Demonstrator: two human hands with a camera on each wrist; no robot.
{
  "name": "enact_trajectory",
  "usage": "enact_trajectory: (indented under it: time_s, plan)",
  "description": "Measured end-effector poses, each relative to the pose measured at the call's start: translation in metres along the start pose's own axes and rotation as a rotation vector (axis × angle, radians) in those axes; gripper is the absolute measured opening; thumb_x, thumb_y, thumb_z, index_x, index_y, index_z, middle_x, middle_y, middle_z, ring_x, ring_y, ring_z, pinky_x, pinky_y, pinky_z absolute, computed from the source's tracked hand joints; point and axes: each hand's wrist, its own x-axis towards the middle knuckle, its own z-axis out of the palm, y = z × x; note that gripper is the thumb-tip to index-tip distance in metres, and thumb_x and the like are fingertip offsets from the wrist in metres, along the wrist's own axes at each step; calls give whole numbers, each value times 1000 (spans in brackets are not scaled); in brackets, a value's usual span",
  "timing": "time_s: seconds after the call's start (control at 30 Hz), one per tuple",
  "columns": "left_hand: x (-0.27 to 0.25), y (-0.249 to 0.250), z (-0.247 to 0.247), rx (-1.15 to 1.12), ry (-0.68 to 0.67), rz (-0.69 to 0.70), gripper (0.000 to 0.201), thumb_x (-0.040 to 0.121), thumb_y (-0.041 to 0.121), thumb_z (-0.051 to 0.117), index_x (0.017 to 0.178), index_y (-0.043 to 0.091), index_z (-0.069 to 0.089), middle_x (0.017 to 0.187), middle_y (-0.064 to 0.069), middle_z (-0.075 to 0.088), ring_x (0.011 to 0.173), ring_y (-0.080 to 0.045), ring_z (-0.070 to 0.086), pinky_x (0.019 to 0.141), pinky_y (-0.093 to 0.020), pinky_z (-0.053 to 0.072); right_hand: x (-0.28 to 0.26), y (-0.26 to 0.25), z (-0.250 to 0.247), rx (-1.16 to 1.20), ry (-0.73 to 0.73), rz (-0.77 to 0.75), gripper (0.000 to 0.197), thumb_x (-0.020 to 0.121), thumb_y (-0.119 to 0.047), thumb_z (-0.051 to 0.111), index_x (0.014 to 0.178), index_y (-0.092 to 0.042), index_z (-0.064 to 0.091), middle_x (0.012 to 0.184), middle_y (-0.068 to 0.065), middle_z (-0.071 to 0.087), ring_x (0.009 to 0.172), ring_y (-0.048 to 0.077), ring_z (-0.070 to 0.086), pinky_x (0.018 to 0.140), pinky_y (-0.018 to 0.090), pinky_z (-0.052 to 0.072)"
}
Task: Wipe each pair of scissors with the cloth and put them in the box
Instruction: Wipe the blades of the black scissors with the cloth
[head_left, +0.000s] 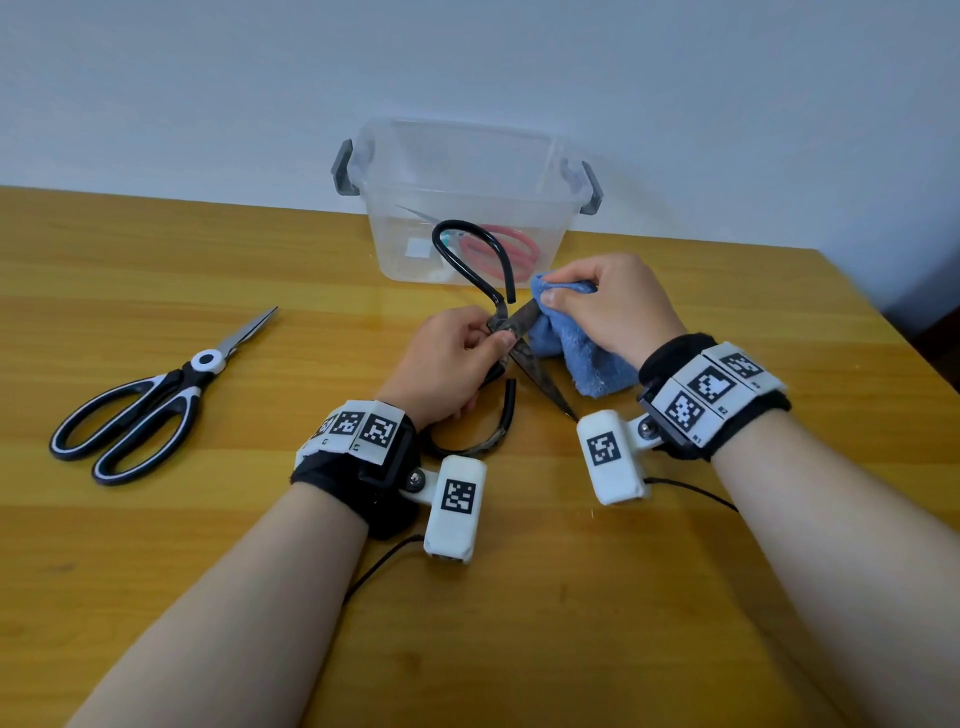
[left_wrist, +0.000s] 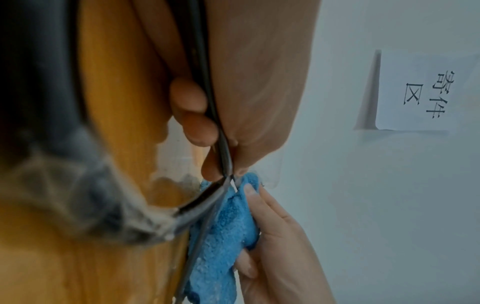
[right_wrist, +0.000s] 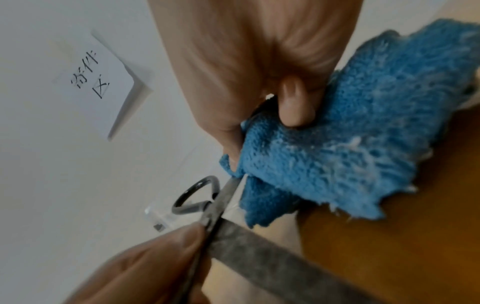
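1. Wrist units (head_left: 453, 506), two, white, each bearing a black-and-white square marker; strapped to the forearms and nearest the head camera. One per wrist, with thin black leads trailing onto the table (head_left: 156, 597).
2. Kitchen scissors (head_left: 156, 395), black-and-white handles, blades closed. Lying flat on the wooden table at far left, tips pointing away and to the right, well apart from both hands.
3. Left hand (head_left: 449, 358). Fingers and thumb curled, pinching the iron scissors near the pivot; one looped handle runs beneath the palm.
4. Iron scissors (head_left: 524, 358), dark metal, large bowed handles, blades spread apart. Held above the table between the two hands; one handle loop rises in front of the box, one blade points back toward the right wrist unit, the other blade runs into the cloth.
5. Box (head_left: 467, 208), clear plastic, grey side latches, lid off. Stands at the table's far edge by the wall. Holds a pair of scissors with pink handles (head_left: 501, 249); other contents too indistinct to tell.
6. Cloth (head_left: 576, 343), blue terry, bunched. Folded over the upper blade, its loose end hanging toward the table.
7. Right hand (head_left: 613, 306). Fingers and thumb curled, squeezing the cloth around the blade.
8. Paper notice (right_wrist: 96, 82), white, handwritten characters; fixed to the wall, seen from both wrist cameras.
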Motion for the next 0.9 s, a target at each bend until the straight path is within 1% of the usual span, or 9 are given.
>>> enact_trajectory:
  time_s: [0.1, 0.17, 0.23, 0.37, 0.5, 0.57, 0.67, 0.77, 0.9]
  plan:
    - [0, -1, 0, -2, 6, -6, 27, 105, 21, 56, 86, 2, 57, 53, -6, 62, 30, -15, 50, 30, -23, 36, -5, -6, 10, -31, -167, -35, 15, 92, -23, 74, 105, -28, 79, 102, -18, 70, 94, -10, 60, 73, -2, 40]
    - [0, -2, -1, 0, 11, -10, 27, 105, 21, 56, 88, 1, 58, 50, -1, 60, 30, -15, 49, 30, -23, 36, -6, -5, 13, -10, -159, -53, 15, 91, -23, 75, 105, -28, 79, 103, -17, 70, 91, -12, 59, 72, -4, 39]
    - [0, -2, -1, -1, 7, -4, 27, 105, 22, 56, 90, 0, 58, 65, -11, 69, 32, -16, 51, 30, -25, 38, -3, 1, 9, 24, -65, -28, 16, 91, -23, 75, 107, -25, 79, 101, -16, 70, 86, -16, 57, 70, -7, 37]
    - [1, -2, -1, 17, 2, 1, 29, 105, 24, 56, 90, -1, 57, 73, -25, 69, 32, -17, 52, 31, -25, 38, 3, 5, 0, 11, 72, 13, 19, 93, -23, 72, 110, -22, 79, 112, -8, 74, 98, -2, 63, 73, -2, 40]
    - [2, -2, 1, 14, 6, -8, 34, 105, 24, 57, 90, -7, 56, 57, -18, 62, 30, -20, 51, 31, -25, 36, -5, 1, 9, 14, -163, -29, 16, 92, -21, 74, 106, -26, 79, 91, -31, 64, 83, -29, 54, 73, -7, 38]
    - [1, -3, 0, 13, 10, -7, 34, 105, 23, 57, 90, -7, 56, 55, -19, 60, 30, -18, 50, 31, -25, 37, -4, 4, 12, 23, -169, -51, 15, 91, -21, 75, 105, -27, 80, 90, -32, 63, 80, -31, 52, 73, -8, 37]
    - [2, -4, 0, 0, -4, 2, 32, 105, 25, 57, 90, -3, 57, 73, -27, 68, 33, -20, 53, 30, -26, 38, 0, 9, 7, 82, -23, 11, 18, 90, -24, 76, 108, -25, 79, 99, -21, 70, 89, -17, 60, 74, -1, 41]
    - [2, -4, 1, 6, -13, -11, 32, 105, 26, 57, 89, -1, 57, 76, -28, 69, 34, -21, 54, 31, -25, 39, 8, 14, -4, 50, 119, 75, 19, 92, -25, 73, 110, -25, 78, 113, -8, 74, 103, 4, 65, 79, 11, 44]
    - [2, -2, 0, 4, 4, -7, 31, 105, 26, 56, 90, -1, 58, 72, -26, 69, 33, -21, 52, 31, -25, 38, 8, 6, -8, 79, 35, 80, 18, 92, -22, 73, 108, -27, 79, 104, -16, 72, 99, -3, 63, 85, 12, 46]
